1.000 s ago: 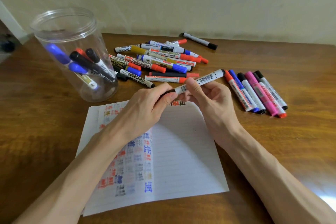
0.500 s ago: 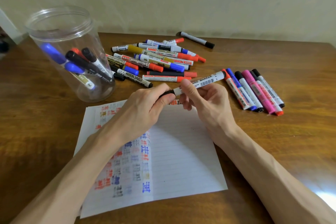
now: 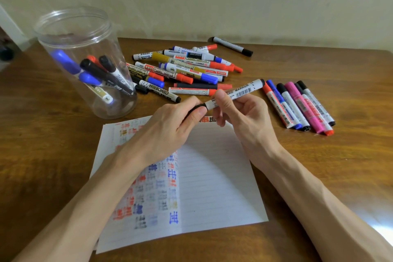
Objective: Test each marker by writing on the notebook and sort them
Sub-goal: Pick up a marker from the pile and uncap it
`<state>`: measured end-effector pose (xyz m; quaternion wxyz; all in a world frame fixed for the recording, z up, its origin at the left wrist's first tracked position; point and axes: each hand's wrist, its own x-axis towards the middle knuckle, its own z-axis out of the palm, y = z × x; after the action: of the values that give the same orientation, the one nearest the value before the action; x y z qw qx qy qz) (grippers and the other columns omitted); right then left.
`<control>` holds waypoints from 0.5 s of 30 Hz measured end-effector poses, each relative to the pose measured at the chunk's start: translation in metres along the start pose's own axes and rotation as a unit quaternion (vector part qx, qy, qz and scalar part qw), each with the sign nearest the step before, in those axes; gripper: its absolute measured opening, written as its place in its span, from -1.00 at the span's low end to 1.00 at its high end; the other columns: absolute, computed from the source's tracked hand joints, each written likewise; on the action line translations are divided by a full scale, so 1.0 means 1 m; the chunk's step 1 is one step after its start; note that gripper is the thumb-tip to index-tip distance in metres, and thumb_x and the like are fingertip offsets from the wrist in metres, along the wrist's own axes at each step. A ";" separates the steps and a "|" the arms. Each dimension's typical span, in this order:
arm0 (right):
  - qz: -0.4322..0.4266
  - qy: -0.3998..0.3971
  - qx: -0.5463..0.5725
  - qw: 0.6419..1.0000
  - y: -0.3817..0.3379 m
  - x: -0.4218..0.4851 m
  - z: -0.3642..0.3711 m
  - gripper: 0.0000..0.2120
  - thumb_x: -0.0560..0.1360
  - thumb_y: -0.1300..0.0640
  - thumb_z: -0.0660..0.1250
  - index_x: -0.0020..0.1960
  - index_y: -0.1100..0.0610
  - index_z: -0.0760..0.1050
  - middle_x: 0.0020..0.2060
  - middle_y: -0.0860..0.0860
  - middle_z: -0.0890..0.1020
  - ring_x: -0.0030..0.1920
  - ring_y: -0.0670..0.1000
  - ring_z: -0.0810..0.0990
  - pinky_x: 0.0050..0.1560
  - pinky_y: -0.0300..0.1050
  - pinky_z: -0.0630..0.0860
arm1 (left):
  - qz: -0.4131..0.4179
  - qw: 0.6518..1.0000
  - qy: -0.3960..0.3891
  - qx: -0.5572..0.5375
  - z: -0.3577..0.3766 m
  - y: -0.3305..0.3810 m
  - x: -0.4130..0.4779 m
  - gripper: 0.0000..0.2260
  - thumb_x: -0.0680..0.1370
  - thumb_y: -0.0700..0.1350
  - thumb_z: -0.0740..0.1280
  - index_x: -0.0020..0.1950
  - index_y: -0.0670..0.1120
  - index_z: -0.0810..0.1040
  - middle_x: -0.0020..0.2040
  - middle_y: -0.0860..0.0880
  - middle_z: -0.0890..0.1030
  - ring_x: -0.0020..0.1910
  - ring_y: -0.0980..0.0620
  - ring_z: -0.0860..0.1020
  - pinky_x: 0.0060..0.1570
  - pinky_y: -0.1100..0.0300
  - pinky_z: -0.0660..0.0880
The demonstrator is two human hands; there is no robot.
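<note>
above the notebook's (image 3: 212, 187) top edge, the right hand (image 3: 244, 117) pinches a white marker (image 3: 236, 92) printed "ard marker" beside a barcode, its first letters hidden by the thumb, while the left hand (image 3: 168, 127) curls around its black cap end, mostly covered. at 12 o'clock a loose pile (image 3: 182, 68) shows "whiteboard"; finer print is unreadable. a sorted row (image 3: 297, 106) lies at 3 o'clock, a clear jar (image 3: 119, 83) of markers at 10, and bare table (image 3: 350, 155) toward 4.

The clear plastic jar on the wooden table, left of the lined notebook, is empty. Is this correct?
Not correct. The clear plastic jar on the wooden table, left of the lined notebook, is not empty: the head view shows several blue, black and red markers inside it.
</note>
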<state>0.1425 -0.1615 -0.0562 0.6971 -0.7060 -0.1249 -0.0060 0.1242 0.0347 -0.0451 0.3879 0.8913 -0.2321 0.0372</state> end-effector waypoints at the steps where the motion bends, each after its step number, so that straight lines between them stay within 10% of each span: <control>1: 0.008 0.001 0.010 1.000 0.001 0.001 0.002 -0.58 0.61 -0.08 0.38 -0.06 0.31 0.60 -0.27 0.14 0.64 -0.28 0.10 0.55 -0.15 0.16 0.52 | 0.000 1.000 0.004 0.009 0.001 0.000 0.000 -0.76 0.74 0.05 0.11 0.10 -0.01 0.52 -0.19 0.04 0.59 -0.21 -0.01 0.56 -0.24 0.01 0.46; 8: 0.005 -0.028 0.060 0.998 -0.004 0.001 -0.002 -0.70 0.75 0.07 0.17 0.25 0.29 0.52 -0.06 0.19 0.74 -0.03 0.20 0.75 -0.03 0.03 0.71 | 0.042 0.993 0.101 0.042 -0.006 -0.004 0.000 -0.63 0.70 0.16 0.15 0.40 -0.01 0.45 0.27 0.10 0.44 0.26 0.12 0.48 0.19 0.13 0.49; 15: -0.069 -0.128 -0.189 0.971 -0.009 -0.002 -0.003 -0.61 0.73 0.00 0.20 -0.20 0.12 0.54 -0.45 0.01 0.41 -0.43 -0.13 0.32 -0.37 -0.22 0.26 | 0.140 0.956 0.142 0.217 -0.004 0.000 0.006 -0.58 0.69 0.11 0.25 0.49 -0.05 0.50 0.40 -0.03 0.50 0.49 0.01 0.37 0.46 -0.04 0.22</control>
<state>0.1397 -0.1644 -0.0474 0.5269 -0.8096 -0.2584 0.0123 0.1296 0.0350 -0.0410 0.2050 0.8982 -0.2829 0.2667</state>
